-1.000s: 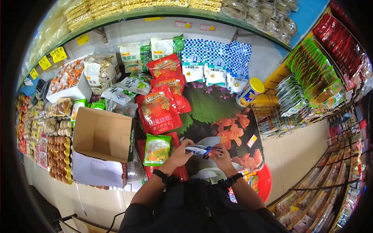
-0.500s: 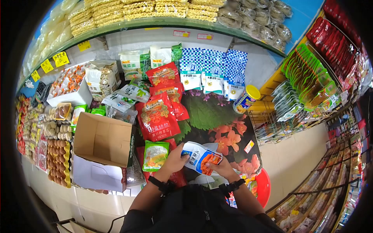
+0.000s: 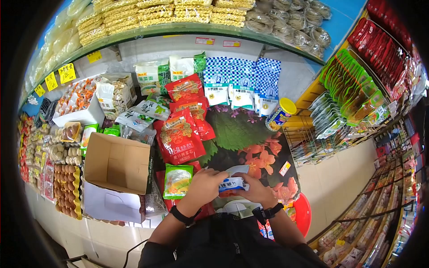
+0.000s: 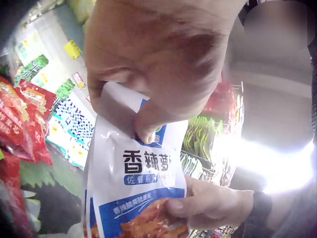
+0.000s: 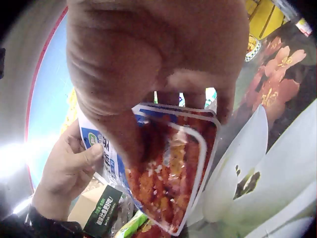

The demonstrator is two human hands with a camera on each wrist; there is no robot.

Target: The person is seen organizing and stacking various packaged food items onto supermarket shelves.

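A thin stack of white-and-blue spicy radish pouches (image 3: 231, 184) is held up in front of my body, over the near part of the flower-patterned tabletop (image 3: 234, 131). My left hand (image 3: 203, 190) pinches the top end, thumb on the printed front in the left wrist view, where a second edge shows behind the front pouch (image 4: 143, 183). My right hand (image 3: 260, 193) grips the other end, its thumb over the orange-red food picture (image 5: 168, 183). Just left of my left hand lies a green-and-white packet (image 3: 178, 182) on red packets.
Red pickle packets (image 3: 178, 136) are piled left of centre. An open cardboard box (image 3: 118, 163) stands further left, near a tray of eggs (image 3: 67, 192). Blue-checked bags (image 3: 242, 85) and a yellow-lidded can (image 3: 280, 115) line the back. A red basin (image 3: 304, 214) sits at the right.
The pouches were edge-on, then turned with their front facing up, and now are tipped so only a narrow strip shows in the head view. Both hands keep hold throughout.
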